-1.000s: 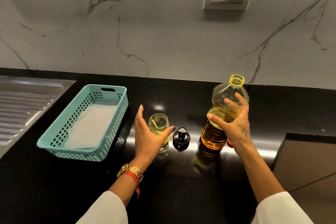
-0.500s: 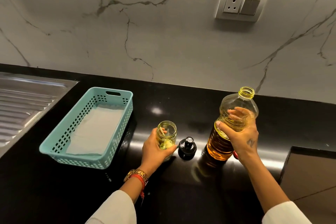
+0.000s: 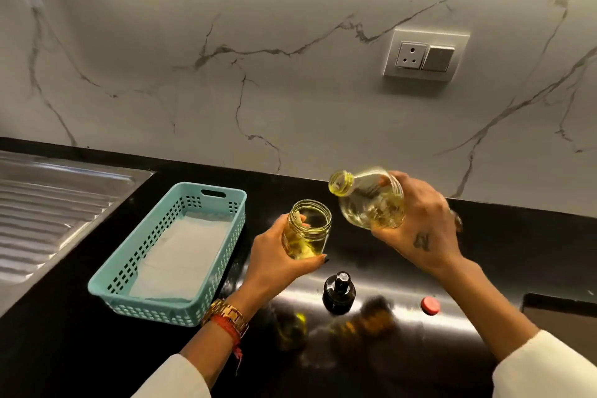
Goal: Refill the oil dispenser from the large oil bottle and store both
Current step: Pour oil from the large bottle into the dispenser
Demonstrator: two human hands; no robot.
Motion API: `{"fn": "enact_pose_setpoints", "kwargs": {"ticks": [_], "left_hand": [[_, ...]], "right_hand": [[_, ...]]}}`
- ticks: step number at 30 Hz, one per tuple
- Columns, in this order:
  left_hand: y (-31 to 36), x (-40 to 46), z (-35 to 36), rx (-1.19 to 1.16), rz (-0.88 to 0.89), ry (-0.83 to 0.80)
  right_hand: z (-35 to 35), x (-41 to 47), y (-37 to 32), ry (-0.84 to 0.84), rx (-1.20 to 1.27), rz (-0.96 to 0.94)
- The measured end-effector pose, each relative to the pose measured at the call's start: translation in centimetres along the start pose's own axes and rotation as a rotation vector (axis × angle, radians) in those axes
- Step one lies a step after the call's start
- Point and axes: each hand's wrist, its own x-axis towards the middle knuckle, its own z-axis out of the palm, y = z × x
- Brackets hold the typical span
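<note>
Two hands, left [image 3: 274, 263] gripping one dispenser jar [image 3: 307, 229], right [image 3: 416, 229] one tilted oil bottle [image 3: 368, 200].

Oil bottle's [image 3: 371, 203] base behind hand [image 3: 416, 223]

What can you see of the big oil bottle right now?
The bottle is clear plastic with a yellow threaded neck, uncapped. It is lifted off the counter and tipped to the left, mouth just above and right of the open jar. The right hand grips its body; yellow oil pools in the lower side. No stream at the mouth shows yet. A red cap lies on the counter; whether it is this bottle's cannot be told.
</note>
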Motion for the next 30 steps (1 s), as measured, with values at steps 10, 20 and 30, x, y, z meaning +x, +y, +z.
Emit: {"fn": "enact_pose_setpoints", "kwargs": {"ticks": [10, 20, 30], "left_hand": [[2.6, -0.2, -0.4, -0.03, 0.063, -0.015], [2.7, -0.2, -0.5, -0.014, 0.068, -0.02], [2.3, -0.1, -0.4, -0.014, 0.059, -0.022]], "right_hand": [[-1.9, 1.5, 0.9, 0.018, -0.35, -0.207], [-2.8, 1.7, 0.5, 0.075, -0.438, -0.285], [-3.4, 2.2, -0.1, 0.093, -0.461, -0.347]]}}
